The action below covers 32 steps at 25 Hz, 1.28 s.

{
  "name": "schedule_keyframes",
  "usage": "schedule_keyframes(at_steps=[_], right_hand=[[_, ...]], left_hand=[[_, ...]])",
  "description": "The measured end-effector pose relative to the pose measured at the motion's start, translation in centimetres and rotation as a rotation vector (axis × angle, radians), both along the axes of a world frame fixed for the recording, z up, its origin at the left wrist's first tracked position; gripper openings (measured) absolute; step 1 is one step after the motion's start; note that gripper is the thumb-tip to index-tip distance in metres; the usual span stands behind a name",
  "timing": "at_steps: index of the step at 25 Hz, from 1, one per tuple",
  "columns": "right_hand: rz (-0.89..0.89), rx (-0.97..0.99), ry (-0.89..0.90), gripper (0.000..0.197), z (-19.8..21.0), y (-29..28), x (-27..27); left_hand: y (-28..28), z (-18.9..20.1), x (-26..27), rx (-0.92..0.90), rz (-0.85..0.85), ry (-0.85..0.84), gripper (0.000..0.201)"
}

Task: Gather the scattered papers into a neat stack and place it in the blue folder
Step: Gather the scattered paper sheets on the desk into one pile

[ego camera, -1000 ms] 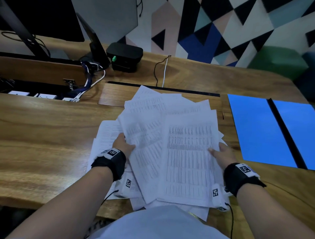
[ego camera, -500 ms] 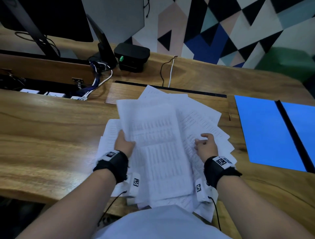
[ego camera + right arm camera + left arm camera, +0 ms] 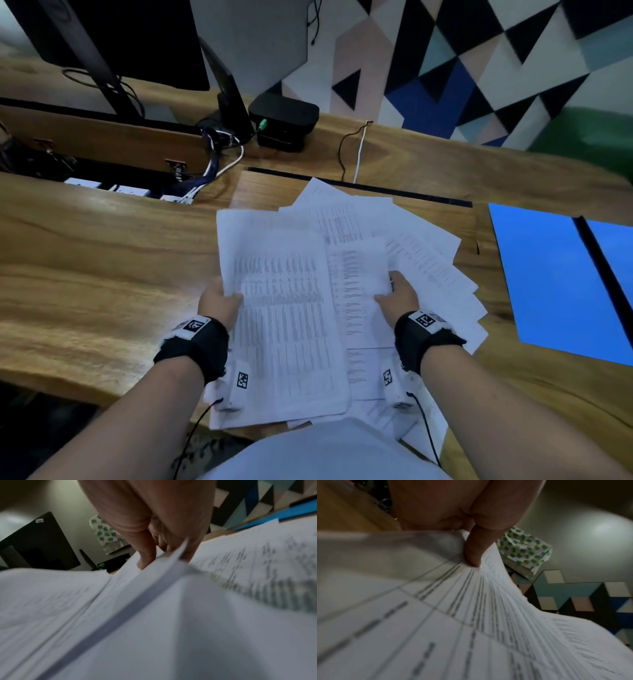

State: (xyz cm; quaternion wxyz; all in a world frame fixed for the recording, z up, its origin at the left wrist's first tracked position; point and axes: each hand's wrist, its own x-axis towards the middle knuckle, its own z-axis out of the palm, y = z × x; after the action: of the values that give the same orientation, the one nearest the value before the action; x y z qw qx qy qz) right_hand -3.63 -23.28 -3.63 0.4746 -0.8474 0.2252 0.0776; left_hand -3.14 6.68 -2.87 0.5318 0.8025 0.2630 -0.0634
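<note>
A loose pile of white printed papers [image 3: 284, 318] lies on the wooden desk [image 3: 85, 274] in front of me. My left hand [image 3: 219, 301] grips the left edge of the top sheets, thumb on top [image 3: 473, 553]. My right hand [image 3: 399, 298] pinches the right edge of a sheet [image 3: 359, 284], with the thumb [image 3: 145, 555] above the paper edge. More sheets [image 3: 428, 260] fan out to the right under it. The open blue folder [image 3: 555, 281] lies flat at the right, apart from the pile.
A black box [image 3: 282, 120], monitor stands [image 3: 102, 68] and cables [image 3: 219, 161] sit at the back of the desk. An open cable tray [image 3: 85, 178] runs along the back left. Black and white cables [image 3: 356, 150] trail toward the papers' far edge.
The papers have been drawn together toward the left and the pile is narrower. My right hand moved inward and now pinches a sheet next to the left hand's sheets.
</note>
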Motion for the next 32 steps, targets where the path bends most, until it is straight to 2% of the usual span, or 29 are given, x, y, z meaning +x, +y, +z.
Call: schedule_keyframes(at_steps=[4, 6, 9, 11, 13, 14, 16, 18, 20, 21, 22, 23, 25, 30, 32], right_hand=[[0.093, -0.088, -0.036, 0.047, 2.8, -4.8, 0.2], [0.131, -0.091, -0.048, 0.044, 4.7, -6.4, 0.5], [0.132, -0.078, -0.114, 0.041, 6.7, -7.5, 0.7], [0.110, 0.100, -0.188, 0.044, 7.8, -7.3, 0.2], [0.086, 0.226, -0.223, 0.045, 8.9, -7.2, -0.5], [0.086, 0.229, -0.210, 0.049, 9.1, -7.5, -1.0], [0.085, 0.077, -0.052, 0.042, 8.7, -8.7, -2.5], [0.073, -0.050, 0.170, 0.052, 7.1, -10.2, -4.7], [0.022, 0.095, 0.253, 0.065, 4.4, -11.0, -6.7], [-0.022, 0.216, 0.245, 0.065, 3.0, -10.9, -7.4], [-0.078, 0.347, 0.210, 0.055, 2.1, -10.4, -8.0], [-0.152, 0.461, 0.158, 0.039, 1.6, -9.4, -8.3], [-0.265, 0.560, 0.057, 0.014, 1.8, -7.2, -7.8], [-0.284, 0.480, -0.051, 0.011, 2.9, -5.3, -3.8], [-0.335, 0.300, -0.011, 0.017, 2.0, -6.1, -3.5]], left_hand=[[-2.0, 2.6, 2.3, -0.161, -0.142, -0.068, 0.023], [-4.0, 3.6, 3.1, -0.151, -0.331, -0.072, 0.022], [-6.9, 4.4, 3.4, -0.174, -0.623, -0.036, 0.035], [-8.4, 4.4, 3.4, -0.264, -0.700, 0.003, 0.054], [-9.1, 3.9, 3.3, -0.298, -0.716, 0.013, 0.064], [-9.2, 3.5, 3.2, -0.291, -0.707, 0.004, 0.065], [-8.9, 2.5, 2.9, -0.280, -0.674, -0.009, 0.067], [-8.2, 1.8, 2.7, -0.292, -0.604, 0.012, 0.064], [-7.5, 1.2, 2.3, -0.284, -0.502, 0.028, 0.052], [-7.3, 0.9, 2.1, -0.274, -0.457, 0.037, 0.045], [-7.2, 0.6, 2.0, -0.267, -0.417, 0.041, 0.042], [-7.2, 0.5, 1.8, -0.266, -0.389, 0.044, 0.039], [-7.4, 0.6, 1.8, -0.257, -0.378, 0.058, 0.036], [-8.3, 1.0, 1.2, -0.222, -0.512, 0.142, 0.037], [-8.1, 0.6, 0.9, -0.111, -0.401, 0.092, 0.039]])
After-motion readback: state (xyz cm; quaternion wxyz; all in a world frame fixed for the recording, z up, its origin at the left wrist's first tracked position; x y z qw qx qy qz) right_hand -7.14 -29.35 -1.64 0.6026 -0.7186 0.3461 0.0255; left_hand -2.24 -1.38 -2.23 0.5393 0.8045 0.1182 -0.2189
